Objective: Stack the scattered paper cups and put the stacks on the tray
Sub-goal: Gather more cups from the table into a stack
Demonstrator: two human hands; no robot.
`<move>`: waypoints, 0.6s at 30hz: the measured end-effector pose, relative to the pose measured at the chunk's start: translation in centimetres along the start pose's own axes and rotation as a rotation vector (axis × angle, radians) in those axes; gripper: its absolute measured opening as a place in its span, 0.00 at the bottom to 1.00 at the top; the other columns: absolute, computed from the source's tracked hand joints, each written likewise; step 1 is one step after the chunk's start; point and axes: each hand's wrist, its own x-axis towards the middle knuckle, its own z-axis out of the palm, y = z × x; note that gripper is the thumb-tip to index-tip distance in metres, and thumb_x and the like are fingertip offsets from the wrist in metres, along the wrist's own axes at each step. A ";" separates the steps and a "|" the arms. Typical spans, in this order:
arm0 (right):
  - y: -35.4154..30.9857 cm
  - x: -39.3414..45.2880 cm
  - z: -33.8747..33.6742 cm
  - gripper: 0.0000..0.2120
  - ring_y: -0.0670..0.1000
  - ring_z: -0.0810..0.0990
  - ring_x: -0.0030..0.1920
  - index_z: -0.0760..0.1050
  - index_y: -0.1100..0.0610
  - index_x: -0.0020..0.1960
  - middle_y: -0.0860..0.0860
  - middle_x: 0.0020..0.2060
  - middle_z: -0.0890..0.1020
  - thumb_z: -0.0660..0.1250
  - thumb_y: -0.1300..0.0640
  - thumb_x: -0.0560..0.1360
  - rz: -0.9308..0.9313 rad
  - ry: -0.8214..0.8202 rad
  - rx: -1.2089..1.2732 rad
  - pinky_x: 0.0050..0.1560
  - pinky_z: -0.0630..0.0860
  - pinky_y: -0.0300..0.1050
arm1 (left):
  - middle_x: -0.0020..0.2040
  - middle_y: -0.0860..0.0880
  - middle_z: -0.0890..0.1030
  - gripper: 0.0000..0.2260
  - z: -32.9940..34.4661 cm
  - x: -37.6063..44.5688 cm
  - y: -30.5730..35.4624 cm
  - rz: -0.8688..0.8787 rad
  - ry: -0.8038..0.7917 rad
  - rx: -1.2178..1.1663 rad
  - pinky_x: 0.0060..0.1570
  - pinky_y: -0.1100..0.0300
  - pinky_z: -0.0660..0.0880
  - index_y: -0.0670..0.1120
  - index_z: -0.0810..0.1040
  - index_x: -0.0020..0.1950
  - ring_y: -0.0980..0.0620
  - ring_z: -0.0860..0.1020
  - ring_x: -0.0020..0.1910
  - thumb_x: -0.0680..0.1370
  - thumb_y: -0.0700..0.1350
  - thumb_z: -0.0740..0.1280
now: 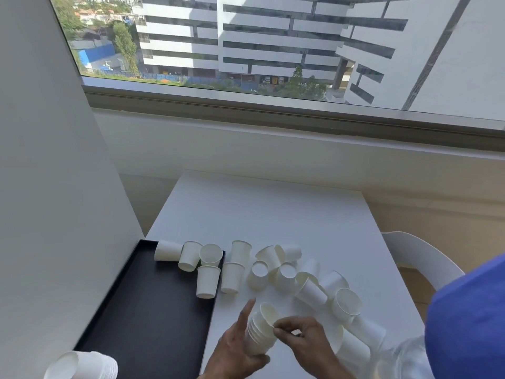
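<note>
Paper stack (259, 336) tilts in the left hand (236, 348), fingers curled round it; right hand (297, 336) fingers pinch the top cup's rim. Push off-centre and it jams or crumples

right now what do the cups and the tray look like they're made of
Cups: thin white paper by the look, matte, with rolled rims.
Tray: black and matte with a thin raised lip; plastic or coated metal, I cannot tell which.

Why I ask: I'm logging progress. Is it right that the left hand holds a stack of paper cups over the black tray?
Not quite. In the head view the left hand holds the stack of paper cups over the white table, beside the black tray.
</note>
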 end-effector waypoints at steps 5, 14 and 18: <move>1.6 -0.2 -0.2 0.12 0.39 0.79 0.51 0.83 0.41 0.45 0.40 0.49 0.84 0.76 0.58 0.67 0.040 0.081 -0.044 0.48 0.76 0.38 | 0.57 0.65 0.76 0.43 0.1 0.1 0.2 0.064 0.015 0.024 0.57 0.67 0.73 0.78 0.51 0.68 0.62 0.76 0.55 0.61 0.60 0.72; 7.4 -0.2 -4.6 0.30 0.58 0.64 0.68 0.63 0.47 0.70 0.53 0.72 0.59 0.65 0.53 0.69 0.271 -0.010 -1.048 0.66 0.70 0.50 | 0.51 0.65 0.77 0.42 0.0 -0.1 -0.4 0.028 0.010 0.023 0.52 0.68 0.72 0.77 0.54 0.67 0.60 0.77 0.51 0.59 0.62 0.73; 8.8 -0.7 -4.6 0.28 0.57 0.67 0.67 0.62 0.49 0.70 0.54 0.73 0.60 0.65 0.57 0.71 0.285 -0.066 -1.160 0.65 0.69 0.52 | 0.49 0.65 0.78 0.42 0.1 0.0 -0.3 0.031 0.010 0.019 0.50 0.69 0.71 0.77 0.54 0.66 0.61 0.78 0.50 0.59 0.62 0.74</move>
